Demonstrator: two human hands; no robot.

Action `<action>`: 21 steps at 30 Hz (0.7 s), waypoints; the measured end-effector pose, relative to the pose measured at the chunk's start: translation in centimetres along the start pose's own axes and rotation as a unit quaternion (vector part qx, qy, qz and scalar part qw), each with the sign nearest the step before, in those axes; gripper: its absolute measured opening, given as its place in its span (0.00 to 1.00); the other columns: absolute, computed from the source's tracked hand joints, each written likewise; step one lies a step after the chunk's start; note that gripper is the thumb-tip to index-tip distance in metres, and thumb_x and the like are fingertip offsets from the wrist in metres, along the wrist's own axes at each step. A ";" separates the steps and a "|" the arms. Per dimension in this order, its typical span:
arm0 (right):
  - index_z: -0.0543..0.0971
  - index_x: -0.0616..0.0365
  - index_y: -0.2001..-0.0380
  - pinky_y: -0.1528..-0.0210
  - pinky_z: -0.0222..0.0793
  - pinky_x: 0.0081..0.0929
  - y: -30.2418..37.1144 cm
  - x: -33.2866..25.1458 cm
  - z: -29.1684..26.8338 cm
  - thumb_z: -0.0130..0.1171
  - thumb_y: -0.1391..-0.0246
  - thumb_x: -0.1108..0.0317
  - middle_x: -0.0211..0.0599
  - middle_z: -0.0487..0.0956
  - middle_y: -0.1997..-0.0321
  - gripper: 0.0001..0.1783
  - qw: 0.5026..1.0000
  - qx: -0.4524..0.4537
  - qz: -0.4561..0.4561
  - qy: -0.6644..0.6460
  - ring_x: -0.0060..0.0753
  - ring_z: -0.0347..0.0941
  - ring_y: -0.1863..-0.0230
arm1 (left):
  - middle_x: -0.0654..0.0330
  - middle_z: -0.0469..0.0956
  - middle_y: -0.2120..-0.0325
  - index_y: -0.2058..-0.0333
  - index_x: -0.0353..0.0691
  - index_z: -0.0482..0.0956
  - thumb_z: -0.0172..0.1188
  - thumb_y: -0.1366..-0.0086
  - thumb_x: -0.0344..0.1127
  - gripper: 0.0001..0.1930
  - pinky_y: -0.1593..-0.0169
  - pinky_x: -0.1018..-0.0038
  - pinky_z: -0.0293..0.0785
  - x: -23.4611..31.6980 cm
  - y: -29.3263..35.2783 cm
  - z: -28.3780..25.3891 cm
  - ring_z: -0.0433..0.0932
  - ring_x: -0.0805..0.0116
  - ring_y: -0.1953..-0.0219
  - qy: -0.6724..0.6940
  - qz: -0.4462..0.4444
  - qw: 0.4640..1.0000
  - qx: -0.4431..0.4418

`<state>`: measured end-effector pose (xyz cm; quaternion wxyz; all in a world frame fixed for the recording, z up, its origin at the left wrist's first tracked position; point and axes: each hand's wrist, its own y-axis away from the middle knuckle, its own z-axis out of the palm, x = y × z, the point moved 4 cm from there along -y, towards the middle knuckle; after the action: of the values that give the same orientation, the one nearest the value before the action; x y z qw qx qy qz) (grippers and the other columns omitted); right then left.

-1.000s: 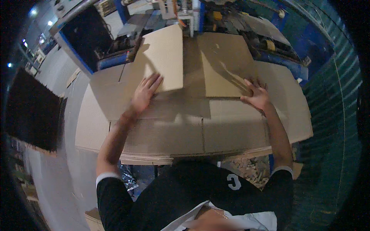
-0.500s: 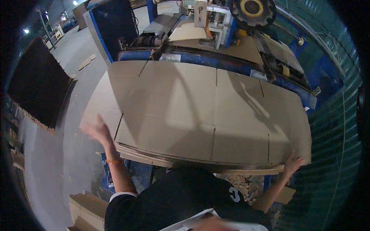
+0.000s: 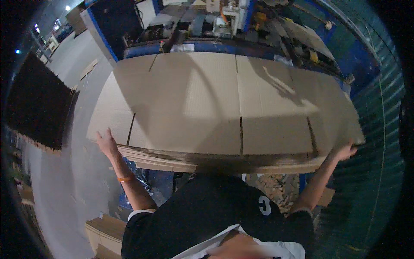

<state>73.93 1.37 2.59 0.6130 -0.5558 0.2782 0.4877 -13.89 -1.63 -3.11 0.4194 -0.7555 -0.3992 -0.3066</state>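
Observation:
A wide brown cardboard sheet [image 3: 211,95] with dark slots lies in front of me, its near edge above a stack of similar cardboard sheets [image 3: 166,163]. A dark gap shows under the near edge toward the right. My left hand [image 3: 106,142], with an orange band on the wrist, is at the sheet's near left corner, fingers spread apart over the board. At the near right corner my right hand [image 3: 344,151] is closed on the sheet's edge. The undersides of both hands are hidden.
Beyond the sheet stands a blue machine [image 3: 207,46] with rollers and metal fittings. Dark stacked board [image 3: 39,99] is at the left. Cardboard scraps [image 3: 278,190] lie below the stack; folded cardboard [image 3: 103,233] sits at lower left. A green corrugated wall [image 3: 375,172] runs along the right.
The sheet's near right corner has risen and shifted right with my right hand. My left hand has come to rest at the left corner. The whole view has shifted slightly.

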 end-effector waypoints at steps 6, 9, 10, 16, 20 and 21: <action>0.65 0.67 0.49 0.53 0.67 0.35 -3.5 -8.7 4.8 0.59 0.54 0.72 0.42 0.71 0.51 0.28 0.970 -0.187 0.125 -0.096 0.40 0.70 0.56 | 0.56 0.70 0.72 0.50 0.28 0.64 0.52 0.43 0.25 0.21 0.71 0.77 0.71 -2.3 -2.1 0.8 0.73 0.71 0.74 0.525 -0.165 0.830 -0.089; 0.62 0.67 0.45 0.48 0.62 0.34 3.2 -14.9 1.9 0.57 0.53 0.73 0.43 0.68 0.47 0.30 0.972 -0.219 -0.057 -0.056 0.38 0.66 0.49 | 0.55 0.72 0.72 0.53 0.30 0.68 0.52 0.43 0.24 0.17 0.68 0.76 0.71 -0.1 -2.2 -0.1 0.73 0.70 0.71 0.465 -0.056 0.832 -0.298; 0.61 0.66 0.45 0.46 0.60 0.34 6.8 -16.7 0.5 0.57 0.53 0.74 0.43 0.67 0.46 0.31 0.954 -0.240 -0.178 -0.009 0.37 0.64 0.47 | 0.54 0.73 0.72 0.55 0.30 0.70 0.52 0.43 0.23 0.15 0.65 0.76 0.71 1.5 -1.7 -0.8 0.74 0.69 0.69 0.446 0.060 0.816 -0.363; 0.74 0.51 0.53 0.46 0.64 0.39 25.4 -12.7 -1.2 0.53 0.50 0.65 0.33 0.73 0.48 0.18 0.687 -0.683 -0.211 0.127 0.41 0.69 0.48 | 0.51 0.74 0.58 0.60 0.36 0.78 0.52 0.43 0.23 0.12 0.50 0.69 0.69 7.1 6.6 -2.4 0.72 0.60 0.53 0.342 0.032 0.906 -0.245; 0.74 0.43 0.53 0.44 0.63 0.42 28.6 -11.3 0.1 0.54 0.53 0.64 0.29 0.71 0.45 0.20 0.512 -0.705 -0.481 0.100 0.42 0.67 0.45 | 0.52 0.69 0.48 0.53 0.44 0.76 0.52 0.46 0.23 0.20 0.43 0.63 0.63 13.7 12.1 -0.8 0.66 0.55 0.44 0.097 0.429 0.810 -0.387; 0.74 0.42 0.52 0.44 0.62 0.42 28.5 -11.2 0.6 0.54 0.53 0.64 0.29 0.71 0.44 0.20 0.519 -0.704 -0.476 0.093 0.42 0.66 0.44 | 0.53 0.68 0.47 0.52 0.45 0.75 0.51 0.47 0.23 0.22 0.42 0.61 0.60 14.4 13.1 0.0 0.64 0.54 0.43 0.021 0.488 0.769 -0.412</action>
<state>43.84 -3.96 0.99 0.1326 -0.8976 -0.4069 0.1059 4.44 -0.97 3.32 0.1695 -0.9423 0.1965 -0.2116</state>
